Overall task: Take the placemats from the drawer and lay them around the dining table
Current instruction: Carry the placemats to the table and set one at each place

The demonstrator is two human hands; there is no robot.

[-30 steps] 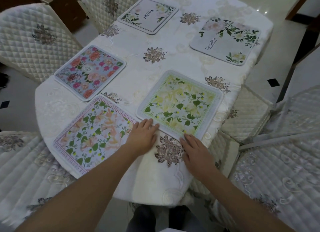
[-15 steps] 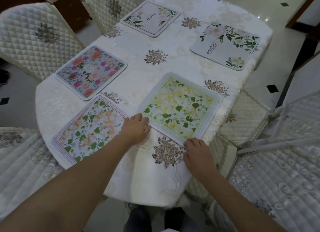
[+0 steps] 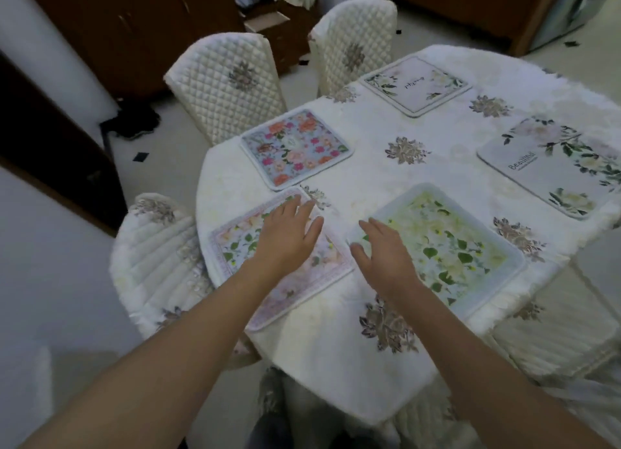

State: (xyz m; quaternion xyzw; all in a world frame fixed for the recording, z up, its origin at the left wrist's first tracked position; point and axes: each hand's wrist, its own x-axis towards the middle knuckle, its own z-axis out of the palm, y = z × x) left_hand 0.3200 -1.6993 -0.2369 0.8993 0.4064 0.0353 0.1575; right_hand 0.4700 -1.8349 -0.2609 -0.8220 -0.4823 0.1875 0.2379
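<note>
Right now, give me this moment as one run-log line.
placemats: five laid on table | left hand: open over pink-bordered mat | right hand: open over green-leaf mat | holding: nothing

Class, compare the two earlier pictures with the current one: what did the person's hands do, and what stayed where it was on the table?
Both hands lifted off the near edge of the yellow-green placemat. The left hand moved left, now spread open over the pink-bordered placemat; the right hand is open at the yellow-green mat's near corner. All five placemats kept their places on the tablecloth; only the camera view shifted.
</note>
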